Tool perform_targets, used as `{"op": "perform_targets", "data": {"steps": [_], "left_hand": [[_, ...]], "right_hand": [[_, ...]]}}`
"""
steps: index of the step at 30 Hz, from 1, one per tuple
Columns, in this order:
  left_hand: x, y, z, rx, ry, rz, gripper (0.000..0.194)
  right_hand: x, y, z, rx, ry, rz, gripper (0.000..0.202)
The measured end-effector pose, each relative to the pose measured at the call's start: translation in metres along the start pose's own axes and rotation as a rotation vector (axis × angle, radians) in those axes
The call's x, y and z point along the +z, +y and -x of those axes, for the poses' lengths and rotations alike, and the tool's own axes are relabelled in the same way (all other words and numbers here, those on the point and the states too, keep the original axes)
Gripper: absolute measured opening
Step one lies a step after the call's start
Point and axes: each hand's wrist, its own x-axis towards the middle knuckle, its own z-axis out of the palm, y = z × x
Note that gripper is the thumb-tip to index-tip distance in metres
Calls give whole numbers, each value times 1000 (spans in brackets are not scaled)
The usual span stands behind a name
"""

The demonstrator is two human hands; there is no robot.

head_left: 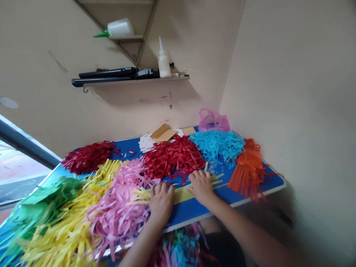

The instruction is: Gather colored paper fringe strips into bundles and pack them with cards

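Observation:
A pale yellow paper strip [182, 194] with fringed ends lies flat near the front edge of the blue table [189, 214]. My left hand [161, 202] rests on its left part, fingers curled down onto the paper beside the fringe. On its right part sits my right hand [201, 185], fingers bent and pressing on the paper. Pink fringed paper [122, 200] is heaped just left of my left hand. Behind both hands is a pile of red fringed paper [174, 157].
Yellow [66, 226] and green fringes [47, 204] cover the left side. Dark red fringe [89, 157], blue fringe [218, 144], orange fringe [250, 168], a pink plastic bag [213, 120] and brown card [163, 133] lie around. A wall shelf [133, 82] holds a bottle [164, 65].

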Motion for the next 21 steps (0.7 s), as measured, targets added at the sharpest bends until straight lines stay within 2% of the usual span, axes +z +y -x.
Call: {"op": "perform_targets", "data": {"steps": [2, 5, 7, 9, 11, 13, 18, 21], "left_hand": [[-3, -3, 1, 134, 1, 1, 19], [-7, -10, 4, 296, -23, 19, 15], [-8, -13, 8, 350, -17, 41, 13], [-7, -13, 13, 340, 25, 72, 20], [-5, -11, 17, 280, 85, 88, 21], [-2, -11, 20, 230, 120, 84, 15], [3, -15, 22, 165, 113, 131, 23], [3, -17, 22, 119, 106, 169, 19]], "right_hand": [[-3, -2, 8, -135, 7, -15, 14], [0, 3, 19, -361, -58, -73, 11], [3, 12, 21, -425, -84, -151, 24], [7, 23, 18, -427, -93, -222, 35], [8, 33, 12, -408, -107, -251, 36], [8, 39, 7, -400, -124, -260, 32], [3, 42, 3, -410, -145, -284, 26], [7, 41, 0, -378, -152, -286, 11]]}}
